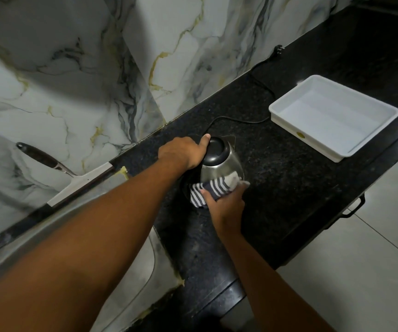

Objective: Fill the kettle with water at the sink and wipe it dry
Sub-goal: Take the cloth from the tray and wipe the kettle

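The left hand (pixel 181 153) has its fingers curled around the far side of the kettle (pixel 220 161), near the handle, and its thumb (pixel 205 139) sticks up and rests on the edge of the black lid (pixel 214 150). The fingers themselves are hidden behind the hand, so how tight they hold cannot be told. The left arm reaches out long and straight from the bottom left corner, passing over the sink (pixel 49 226).

The right hand (pixel 225 204) has its fingers bunched around a striped cloth (pixel 213 189) — dark blue and white — and presses it against the low front of the shiny kettle body. The right wrist bends up a little, and the right arm comes in from the bottom right.

The kettle stands upright on its round black base (pixel 185 189), on the dark speckled counter (pixel 289 178), just to the right of the sink. A black cord (pixel 241 121) runs from behind the kettle along the counter toward a plug (pixel 278 49) lying by the wall.

A white tray (pixel 334 116) sits on the counter, well apart from the kettle, on the far right. A squeegee (pixel 73 178) leans at the marble wall (pixel 73 68) behind the sink — its handle points up and left.
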